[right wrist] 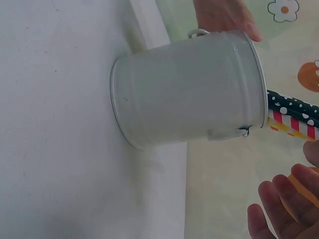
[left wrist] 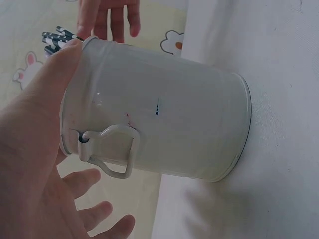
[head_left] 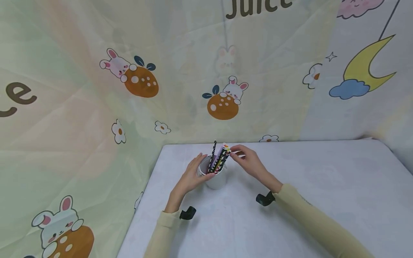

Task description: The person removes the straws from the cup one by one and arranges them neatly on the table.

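A white metal bucket (head_left: 216, 182) with small side handles stands upright on the table. Several thin patterned sticks, like paper straws (head_left: 222, 157), lean in it; black with white dots, striped and yellow ones show. One dotted stick (head_left: 213, 152) leans apart from the bunch. My left hand (head_left: 193, 173) holds the bucket by its rim, the thumb (left wrist: 67, 59) on the near side and other fingers round the far side. On the other side, my right hand (head_left: 246, 160) has its fingertips right at the bunch's upper ends. Its fingers (right wrist: 286, 199) are loosely bent beside the straws.
The bucket is on a white-covered table (head_left: 290, 215), near its back edge. Behind and left hangs a printed cloth (head_left: 187, 71) with rabbits and flowers. A black wrist mount (head_left: 188, 213) sits at the left sleeve, another mount (head_left: 265, 199) at the right.
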Tool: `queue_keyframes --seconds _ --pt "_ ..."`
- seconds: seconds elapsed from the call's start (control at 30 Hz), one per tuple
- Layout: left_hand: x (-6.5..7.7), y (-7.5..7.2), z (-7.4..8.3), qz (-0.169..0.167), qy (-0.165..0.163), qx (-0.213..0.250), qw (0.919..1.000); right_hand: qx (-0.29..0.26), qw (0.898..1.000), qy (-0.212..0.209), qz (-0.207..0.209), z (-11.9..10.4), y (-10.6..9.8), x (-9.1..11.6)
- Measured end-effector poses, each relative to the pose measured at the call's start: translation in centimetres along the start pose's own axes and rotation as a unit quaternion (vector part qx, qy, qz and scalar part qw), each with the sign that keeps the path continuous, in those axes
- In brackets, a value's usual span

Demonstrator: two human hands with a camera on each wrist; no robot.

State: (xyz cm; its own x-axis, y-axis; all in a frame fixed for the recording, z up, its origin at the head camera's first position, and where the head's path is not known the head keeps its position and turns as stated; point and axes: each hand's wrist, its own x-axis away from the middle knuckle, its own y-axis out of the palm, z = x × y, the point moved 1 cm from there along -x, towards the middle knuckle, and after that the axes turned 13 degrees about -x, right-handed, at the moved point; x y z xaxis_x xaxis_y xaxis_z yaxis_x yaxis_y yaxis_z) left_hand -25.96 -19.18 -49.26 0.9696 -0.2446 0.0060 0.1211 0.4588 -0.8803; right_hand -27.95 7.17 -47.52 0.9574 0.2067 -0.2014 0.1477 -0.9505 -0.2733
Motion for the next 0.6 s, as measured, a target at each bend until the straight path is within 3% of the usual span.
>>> queue_keyframes --seconds 0.6 --pt "-0.1 0.1 -0.1 0.004 0.006 -0.007 1.0 -0.001 1.0 -0.016 -0.009 -0.4 1.5 0.8"
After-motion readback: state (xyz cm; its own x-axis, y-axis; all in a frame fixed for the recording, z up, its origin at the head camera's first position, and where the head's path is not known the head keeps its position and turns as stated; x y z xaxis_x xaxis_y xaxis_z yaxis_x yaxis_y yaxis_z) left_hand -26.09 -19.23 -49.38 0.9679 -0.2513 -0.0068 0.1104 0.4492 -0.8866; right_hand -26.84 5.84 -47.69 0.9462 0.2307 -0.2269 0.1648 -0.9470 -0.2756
